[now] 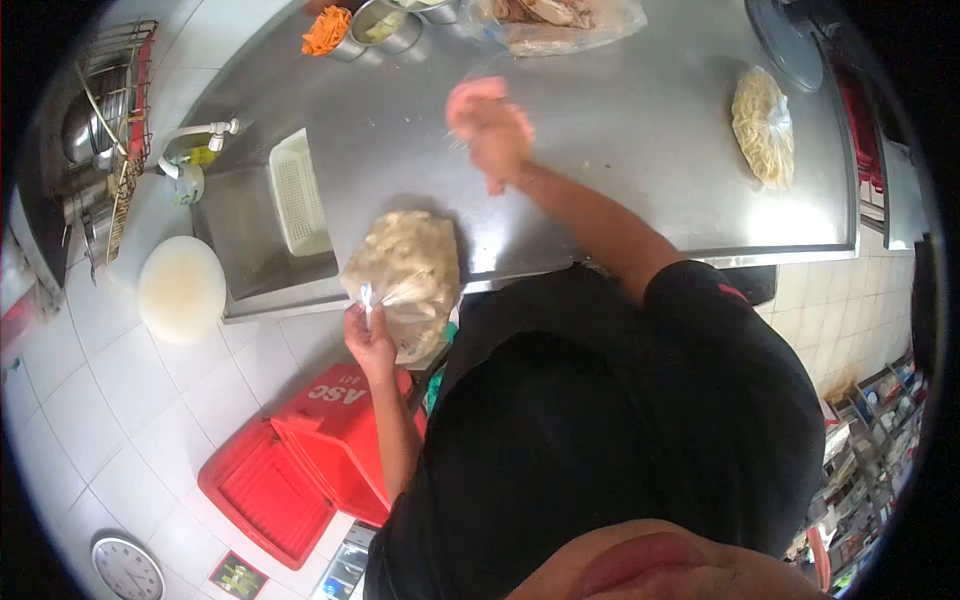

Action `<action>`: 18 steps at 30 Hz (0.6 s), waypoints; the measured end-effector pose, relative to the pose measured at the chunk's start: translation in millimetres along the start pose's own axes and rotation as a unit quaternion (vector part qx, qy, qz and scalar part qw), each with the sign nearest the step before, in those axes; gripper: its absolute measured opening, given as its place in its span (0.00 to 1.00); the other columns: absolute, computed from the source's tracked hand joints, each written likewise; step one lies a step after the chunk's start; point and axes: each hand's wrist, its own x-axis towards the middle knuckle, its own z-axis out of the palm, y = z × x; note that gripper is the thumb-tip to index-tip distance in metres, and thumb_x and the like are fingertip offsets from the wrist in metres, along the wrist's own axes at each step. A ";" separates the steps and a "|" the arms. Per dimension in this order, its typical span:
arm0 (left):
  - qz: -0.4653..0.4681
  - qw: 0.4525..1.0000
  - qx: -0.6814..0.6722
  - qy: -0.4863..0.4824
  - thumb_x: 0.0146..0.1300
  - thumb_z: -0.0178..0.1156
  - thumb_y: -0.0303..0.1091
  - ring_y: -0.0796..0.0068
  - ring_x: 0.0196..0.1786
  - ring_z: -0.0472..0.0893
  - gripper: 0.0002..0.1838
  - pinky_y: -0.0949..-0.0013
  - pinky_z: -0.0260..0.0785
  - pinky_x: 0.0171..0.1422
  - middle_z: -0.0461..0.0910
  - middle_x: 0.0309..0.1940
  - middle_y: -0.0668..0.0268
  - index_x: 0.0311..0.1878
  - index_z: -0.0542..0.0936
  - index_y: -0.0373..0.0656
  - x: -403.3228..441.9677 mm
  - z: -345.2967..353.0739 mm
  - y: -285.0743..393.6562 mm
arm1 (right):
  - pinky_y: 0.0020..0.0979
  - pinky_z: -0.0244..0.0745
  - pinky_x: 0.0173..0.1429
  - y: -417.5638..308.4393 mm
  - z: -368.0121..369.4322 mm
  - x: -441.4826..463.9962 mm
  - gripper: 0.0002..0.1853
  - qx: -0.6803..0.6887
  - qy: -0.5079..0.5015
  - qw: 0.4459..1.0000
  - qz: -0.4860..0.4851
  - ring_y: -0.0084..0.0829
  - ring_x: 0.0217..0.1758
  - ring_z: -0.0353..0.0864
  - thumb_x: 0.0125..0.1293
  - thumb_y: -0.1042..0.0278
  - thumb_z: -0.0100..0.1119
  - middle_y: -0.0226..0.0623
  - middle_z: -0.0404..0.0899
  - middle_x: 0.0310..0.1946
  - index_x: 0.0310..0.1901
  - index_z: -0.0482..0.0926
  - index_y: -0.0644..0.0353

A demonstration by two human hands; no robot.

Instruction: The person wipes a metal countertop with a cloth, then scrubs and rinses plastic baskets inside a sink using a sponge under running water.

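My left hand (370, 342) is closed around the gathered neck of a clear plastic bag (408, 262) full of pale, chunky pieces that I cannot name for certain. The bag hangs over the front edge of the steel counter, beside the sink. Farther in on the counter, my right hand (497, 145) presses a pink cloth (478, 98) against the metal surface, its fingers wrapped over the cloth. A few small crumbs lie around it.
The sink (235, 235) holds a white plastic basket (297, 195). At the back stand metal containers (385, 28), near shredded orange food (327, 30) and a bag of brown food (555, 15). Another tied bag (763, 128) lies right. A red bin (335, 420) stands below left.
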 end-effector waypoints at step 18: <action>-0.051 0.999 -0.010 0.011 0.67 0.62 0.26 0.77 0.44 0.75 0.12 0.73 0.69 0.53 0.77 0.41 0.64 0.50 0.74 0.35 55.7 -130.7 -94.0 | 0.44 0.75 0.57 -30.8 112.4 129.5 0.29 -0.092 0.122 0.987 -0.052 0.45 0.56 0.78 0.51 0.59 0.70 0.40 0.79 0.57 0.56 0.78 0.56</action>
